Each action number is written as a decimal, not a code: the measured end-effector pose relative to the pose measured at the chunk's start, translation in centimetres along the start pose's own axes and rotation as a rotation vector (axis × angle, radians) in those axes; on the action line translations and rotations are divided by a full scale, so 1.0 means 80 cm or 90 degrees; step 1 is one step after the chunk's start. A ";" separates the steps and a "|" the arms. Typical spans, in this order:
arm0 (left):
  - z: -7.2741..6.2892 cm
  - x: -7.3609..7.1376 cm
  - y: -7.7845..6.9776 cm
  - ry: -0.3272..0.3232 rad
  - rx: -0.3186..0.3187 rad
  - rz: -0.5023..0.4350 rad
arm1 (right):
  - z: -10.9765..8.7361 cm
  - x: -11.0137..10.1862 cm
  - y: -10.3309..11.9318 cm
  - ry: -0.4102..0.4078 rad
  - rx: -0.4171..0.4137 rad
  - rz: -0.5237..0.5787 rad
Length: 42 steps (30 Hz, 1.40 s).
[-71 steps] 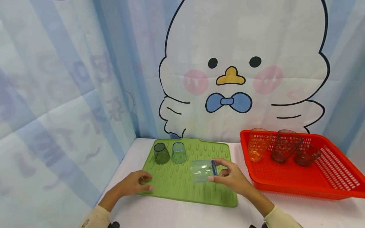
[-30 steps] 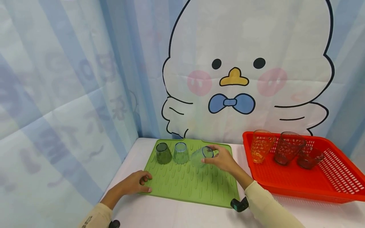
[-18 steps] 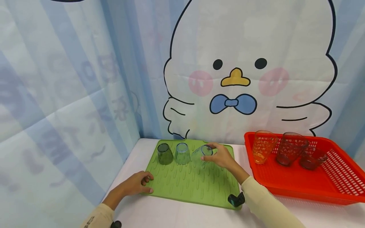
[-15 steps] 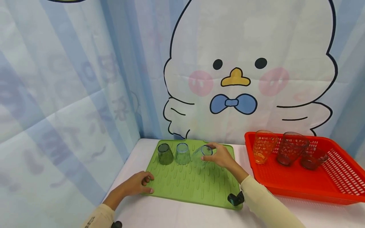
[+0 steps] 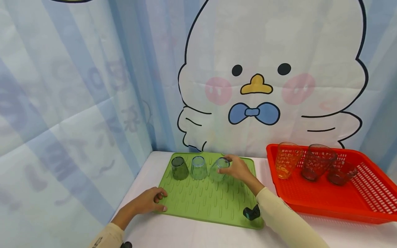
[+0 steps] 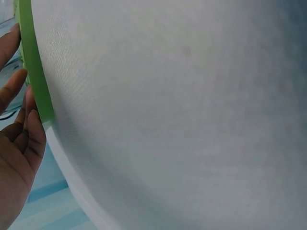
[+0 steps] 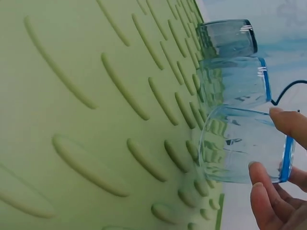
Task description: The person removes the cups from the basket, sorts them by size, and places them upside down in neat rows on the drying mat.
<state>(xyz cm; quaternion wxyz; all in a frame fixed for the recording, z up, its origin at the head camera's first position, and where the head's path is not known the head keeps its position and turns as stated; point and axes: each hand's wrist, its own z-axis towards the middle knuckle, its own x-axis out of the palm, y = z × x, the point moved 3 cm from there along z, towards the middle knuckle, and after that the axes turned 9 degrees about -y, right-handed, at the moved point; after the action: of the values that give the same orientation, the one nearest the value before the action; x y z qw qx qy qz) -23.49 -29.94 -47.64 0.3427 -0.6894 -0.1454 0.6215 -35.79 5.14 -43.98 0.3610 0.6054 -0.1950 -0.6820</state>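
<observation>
My right hand [image 5: 238, 168] holds a clear glass tumbler [image 5: 217, 175] between thumb and fingers at the back of the green ribbed mat [image 5: 204, 205]. The tumbler's blue-edged end is up; its wider end is at the mat in the right wrist view. Just left of it stand a pale blue tumbler [image 5: 199, 168] and a dark grey tumbler [image 5: 179, 168], both wider at the bottom. My left hand [image 5: 147, 200], fingers loosely bent, is at the mat's front left corner. In the left wrist view, its fingertips [image 6: 19, 76] lie along the mat's green edge.
A red plastic basket [image 5: 328, 203] stands to the right, holding an orange glass [image 5: 283, 165], a taller dark-looking glass [image 5: 314, 165] and a low cup [image 5: 339, 175]. A patterned curtain [image 5: 77, 113] hangs behind and to the left of the white table [image 5: 186, 232].
My right hand has carried the tumbler from above the mat's right part back beside the other two, turning it from sideways to nearly upright. My left hand has stayed at the mat's corner.
</observation>
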 end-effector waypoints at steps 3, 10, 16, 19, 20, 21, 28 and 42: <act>0.000 0.000 0.002 0.000 0.002 -0.001 | 0.004 0.001 0.005 0.008 0.008 -0.019; 0.001 0.000 0.003 -0.003 0.009 0.003 | 0.011 0.004 0.010 0.028 0.033 -0.036; 0.000 -0.002 0.005 -0.008 0.008 0.014 | 0.014 0.009 0.010 0.034 0.039 -0.037; 0.001 -0.002 0.007 -0.011 0.013 0.018 | 0.014 0.012 0.011 0.037 0.044 -0.032; 0.001 -0.001 0.007 -0.011 0.014 0.016 | 0.014 0.013 0.011 0.038 0.047 -0.030; 0.001 -0.001 0.007 -0.010 0.015 0.016 | 0.014 0.014 0.012 0.039 0.050 -0.029; 0.002 -0.002 0.006 -0.007 0.009 0.014 | 0.015 0.016 0.018 0.061 0.036 -0.040; 0.001 -0.002 0.003 -0.007 0.015 0.025 | 0.000 -0.002 0.021 0.067 0.026 -0.074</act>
<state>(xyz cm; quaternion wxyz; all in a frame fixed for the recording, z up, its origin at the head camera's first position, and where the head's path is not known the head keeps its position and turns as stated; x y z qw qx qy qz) -23.61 -30.20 -47.70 0.3378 -0.6844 -0.1268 0.6336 -35.34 4.14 -42.69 0.3183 0.6577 -0.1541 -0.6651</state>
